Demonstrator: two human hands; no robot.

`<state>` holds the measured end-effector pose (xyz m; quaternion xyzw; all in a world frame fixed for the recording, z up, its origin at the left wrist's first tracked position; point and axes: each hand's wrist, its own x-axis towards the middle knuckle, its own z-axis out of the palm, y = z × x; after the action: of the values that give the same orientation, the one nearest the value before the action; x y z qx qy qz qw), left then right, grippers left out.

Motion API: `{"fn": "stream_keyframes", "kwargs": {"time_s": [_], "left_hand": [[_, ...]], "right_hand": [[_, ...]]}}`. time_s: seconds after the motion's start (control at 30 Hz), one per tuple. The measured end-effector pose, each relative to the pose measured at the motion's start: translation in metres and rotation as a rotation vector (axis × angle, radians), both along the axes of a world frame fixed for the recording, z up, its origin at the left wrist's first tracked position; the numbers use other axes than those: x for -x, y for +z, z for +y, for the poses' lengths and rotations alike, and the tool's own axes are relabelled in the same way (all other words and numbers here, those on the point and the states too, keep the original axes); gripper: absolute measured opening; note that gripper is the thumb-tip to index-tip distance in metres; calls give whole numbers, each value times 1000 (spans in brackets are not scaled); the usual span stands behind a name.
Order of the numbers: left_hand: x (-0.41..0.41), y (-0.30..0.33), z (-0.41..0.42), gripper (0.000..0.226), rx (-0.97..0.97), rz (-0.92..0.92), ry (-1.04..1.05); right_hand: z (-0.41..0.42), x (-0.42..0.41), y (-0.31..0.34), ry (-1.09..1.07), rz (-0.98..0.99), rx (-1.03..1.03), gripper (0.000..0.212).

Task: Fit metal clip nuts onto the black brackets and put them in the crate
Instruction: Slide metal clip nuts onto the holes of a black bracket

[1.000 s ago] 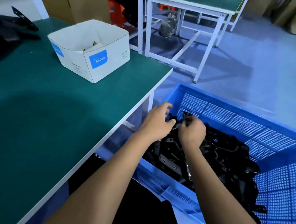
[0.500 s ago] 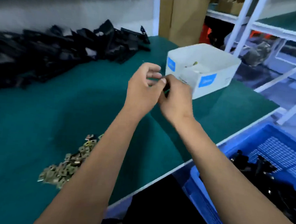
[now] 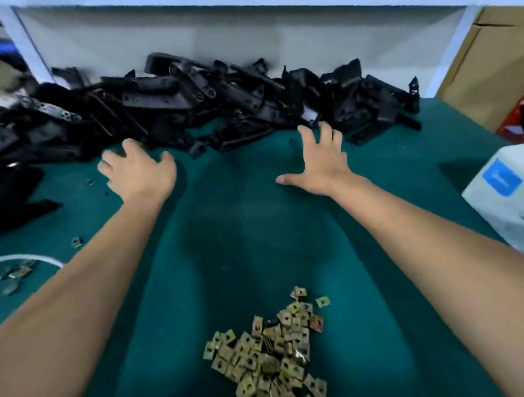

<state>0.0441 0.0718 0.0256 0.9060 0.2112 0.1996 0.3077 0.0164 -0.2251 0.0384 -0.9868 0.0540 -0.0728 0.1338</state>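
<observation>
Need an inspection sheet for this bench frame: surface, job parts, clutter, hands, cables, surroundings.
Surface: green mat, bare in the middle.
Job's things: bracket pile along the back edge; clip nuts heaped near the front; crate not in view.
Clutter: stray nuts on the left; white box at the right edge.
Hands: left hand and right hand both empty, fingers spread, at the front edge of the pile.
Cables: white cord at the left edge, beside loose metal bits.
Surroundings: white panel behind; cardboard at the right.
</observation>
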Motion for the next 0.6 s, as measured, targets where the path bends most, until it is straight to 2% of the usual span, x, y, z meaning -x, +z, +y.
{"fn": "stream_keyframes", "kwargs": {"time_s": [0.1, 0.17, 0.27, 0.33, 0.47, 0.53, 0.6], "left_hand": [[-35, 0, 22, 69, -28, 21, 63], [-65, 3, 41, 77, -40, 14, 79], [-106, 11, 63, 89, -19, 33, 73], [-127, 12, 65, 92, -29, 117, 87], [-147, 4, 44, 89, -110, 252, 74], [-154, 2, 28, 85, -81, 225, 25], [-158, 2, 10, 81, -56, 168, -22]], "right_hand": [[1, -42, 9, 92, -16, 112, 135], [5, -78, 18, 183, -17, 112, 141], [12, -131, 39, 225, -106, 70, 126], [13, -168, 53, 185, -132, 34, 117], [9, -227, 68, 137, 13, -7, 116], [7, -247, 68, 148, 105, 42, 111], [4, -259, 68, 176, 99, 67, 104]]}}
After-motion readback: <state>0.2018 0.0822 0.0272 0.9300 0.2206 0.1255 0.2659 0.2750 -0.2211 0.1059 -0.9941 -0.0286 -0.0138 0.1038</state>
